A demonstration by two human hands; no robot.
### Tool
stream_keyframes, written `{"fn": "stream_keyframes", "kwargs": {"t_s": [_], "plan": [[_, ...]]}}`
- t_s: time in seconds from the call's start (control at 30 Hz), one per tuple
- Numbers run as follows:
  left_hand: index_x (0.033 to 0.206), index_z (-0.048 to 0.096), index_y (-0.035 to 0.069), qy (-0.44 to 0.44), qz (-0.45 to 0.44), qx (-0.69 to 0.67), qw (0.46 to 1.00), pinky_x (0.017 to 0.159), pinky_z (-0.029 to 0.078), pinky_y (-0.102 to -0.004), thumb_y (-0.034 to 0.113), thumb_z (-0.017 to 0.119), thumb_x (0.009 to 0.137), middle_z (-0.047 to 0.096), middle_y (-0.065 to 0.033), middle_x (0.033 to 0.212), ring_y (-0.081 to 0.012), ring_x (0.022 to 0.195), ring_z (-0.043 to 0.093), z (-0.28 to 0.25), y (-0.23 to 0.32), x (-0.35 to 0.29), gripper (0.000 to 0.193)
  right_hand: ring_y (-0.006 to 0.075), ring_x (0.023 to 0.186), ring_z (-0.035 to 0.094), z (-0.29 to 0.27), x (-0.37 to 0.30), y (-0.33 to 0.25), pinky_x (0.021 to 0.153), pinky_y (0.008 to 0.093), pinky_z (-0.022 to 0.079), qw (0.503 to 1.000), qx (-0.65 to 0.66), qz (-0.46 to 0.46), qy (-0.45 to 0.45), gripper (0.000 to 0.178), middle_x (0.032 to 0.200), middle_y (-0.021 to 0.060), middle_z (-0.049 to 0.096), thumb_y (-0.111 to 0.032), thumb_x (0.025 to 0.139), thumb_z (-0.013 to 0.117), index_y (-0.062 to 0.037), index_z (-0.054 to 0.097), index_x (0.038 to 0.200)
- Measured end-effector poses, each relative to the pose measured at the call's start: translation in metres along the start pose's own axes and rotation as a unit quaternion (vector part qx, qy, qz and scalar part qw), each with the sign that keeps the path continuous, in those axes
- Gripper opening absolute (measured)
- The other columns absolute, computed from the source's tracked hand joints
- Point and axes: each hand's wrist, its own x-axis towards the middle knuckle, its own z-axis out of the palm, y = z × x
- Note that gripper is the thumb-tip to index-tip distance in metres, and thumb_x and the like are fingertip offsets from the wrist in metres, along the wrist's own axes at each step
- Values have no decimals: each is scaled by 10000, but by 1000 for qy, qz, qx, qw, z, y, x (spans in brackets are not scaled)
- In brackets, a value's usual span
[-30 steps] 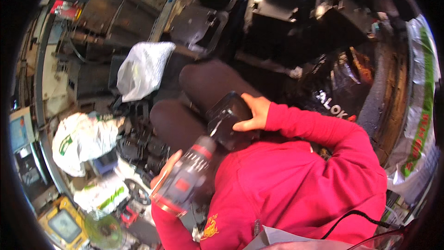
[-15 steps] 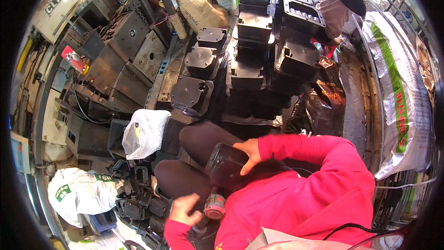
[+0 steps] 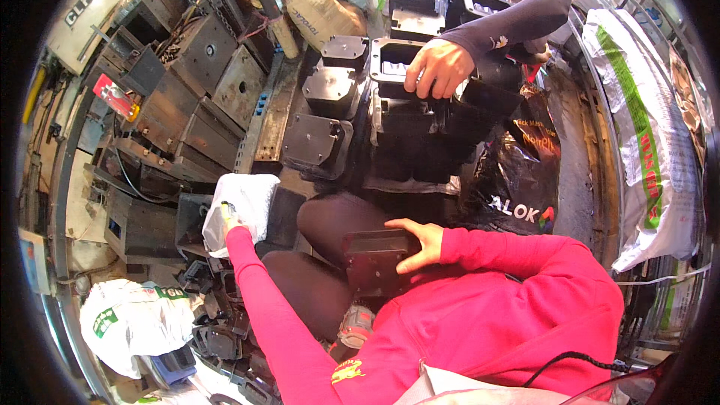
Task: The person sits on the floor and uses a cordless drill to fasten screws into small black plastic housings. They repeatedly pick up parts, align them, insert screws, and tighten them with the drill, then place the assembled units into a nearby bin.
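A black plastic box-shaped housing [image 3: 379, 255] rests on my lap. My right hand [image 3: 424, 246] grips its side, thumb and fingers spread around the edge. My left arm stretches out to a white plastic bag [image 3: 251, 202], and my left hand [image 3: 231, 220] is at its opening with the fingers mostly hidden. A red and grey power tool [image 3: 355, 327] lies against my lap just below the housing. Ahead of me, a co-worker's hand [image 3: 442, 67] in a dark sleeve holds an open-topped black box [image 3: 388, 52] on the stack.
Stacked black boxes [image 3: 319, 142] stand ahead of my knees. Small black parts [image 3: 217, 341] are heaped at the lower left beside a white sack [image 3: 135, 322]. Rusty metal blocks [image 3: 199, 60] fill the left side. On the right are a black bag [image 3: 517, 165] and a tall white-green sack [image 3: 637, 142].
My left hand has moved from near the power tool up and left to the white bag. The housing on my lap has shifted slightly. The co-worker's arm has reached in over the stack with a box.
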Motion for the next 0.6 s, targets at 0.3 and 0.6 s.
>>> {"fn": "stream_keyframes", "kwargs": {"t_s": [0.3,0.6], "plan": [[1164,677,253,10,-56,-107,993,825,522,-415,182,606,851,704,-155,1016,-313,888,684,25,-1,6,329,385,1281,484,-24,22,-18,1056,438,403,999,-4,-18,36,1048,1373,227,507,-432,660,845,-160,261,1487],[1111,692,214,9,-34,-65,997,801,524,-418,178,623,846,707,-150,966,-318,860,684,1,2,-13,276,349,1335,419,-66,70,-31,1084,407,358,969,-112,-61,-214,995,1416,241,452,-528,702,788,-45,348,1452]]}}
